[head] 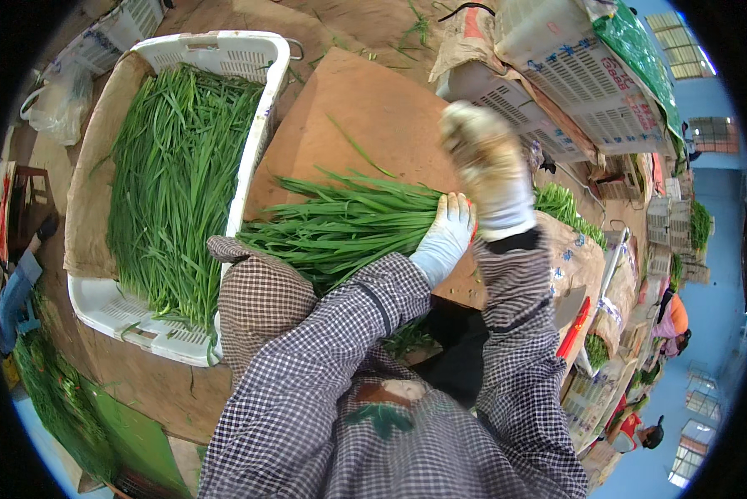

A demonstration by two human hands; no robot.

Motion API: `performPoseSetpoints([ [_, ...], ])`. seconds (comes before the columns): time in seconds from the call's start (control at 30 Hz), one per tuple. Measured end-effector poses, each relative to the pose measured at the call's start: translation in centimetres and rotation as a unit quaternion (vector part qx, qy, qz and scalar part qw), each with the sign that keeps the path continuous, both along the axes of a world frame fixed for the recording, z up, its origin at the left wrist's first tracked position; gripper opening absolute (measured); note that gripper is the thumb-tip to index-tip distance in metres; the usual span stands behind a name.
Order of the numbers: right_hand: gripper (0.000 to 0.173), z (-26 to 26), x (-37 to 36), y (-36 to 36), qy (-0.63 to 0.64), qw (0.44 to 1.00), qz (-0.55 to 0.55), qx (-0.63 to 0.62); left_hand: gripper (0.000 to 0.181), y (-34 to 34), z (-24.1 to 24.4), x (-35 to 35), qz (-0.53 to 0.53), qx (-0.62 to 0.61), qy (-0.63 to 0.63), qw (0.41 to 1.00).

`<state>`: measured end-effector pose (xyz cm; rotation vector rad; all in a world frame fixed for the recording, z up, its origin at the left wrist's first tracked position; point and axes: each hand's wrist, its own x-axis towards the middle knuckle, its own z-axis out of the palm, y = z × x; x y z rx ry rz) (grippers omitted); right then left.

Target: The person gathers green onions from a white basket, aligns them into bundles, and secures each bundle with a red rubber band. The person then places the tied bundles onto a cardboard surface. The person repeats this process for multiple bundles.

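Note:
A bunch of long green leafy stalks [348, 224] lies across a brown board [380, 118] in front of me. My left hand [448, 234], in a pale glove, rests on the bunch at its right end, fingers over the stalks. A strip of red shows beside these fingers. My right hand [486, 156], in a stained white glove, is raised just beyond and to the right, blurred by motion; whether it holds anything cannot be told. One loose leaf [361, 146] lies on the board above the bunch.
At left stands a white plastic crate [264, 118] filled with similar green leaves. Stacked crates [592, 93] rise at the upper right. A knife with a red handle [574, 327] lies right of my right arm. Other people are at the far left and far right.

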<state>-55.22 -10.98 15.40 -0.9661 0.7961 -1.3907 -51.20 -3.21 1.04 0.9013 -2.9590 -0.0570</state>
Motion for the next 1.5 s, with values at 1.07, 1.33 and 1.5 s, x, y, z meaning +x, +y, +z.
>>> performPoseSetpoints([
  [1.07, 0.043, -15.2, -11.9, 20.3, 0.378, 0.691, -0.560, 0.258, 0.083, -5.2, 4.8, 6.8, -0.051, -0.066, 0.051, 0.995],
  [1.33, 0.040, -13.6, -4.6, 20.6, 0.238, 0.827, -0.409, 0.304, 0.091, -4.3, 5.9, 7.7, -0.041, -0.083, 0.104, 0.990],
  [1.5, 0.029, -14.2, -4.9, 21.7, 0.291, 0.827, -0.369, 0.307, 0.096, -4.0, 3.5, 9.2, -0.015, -0.131, -0.041, 0.990],
])
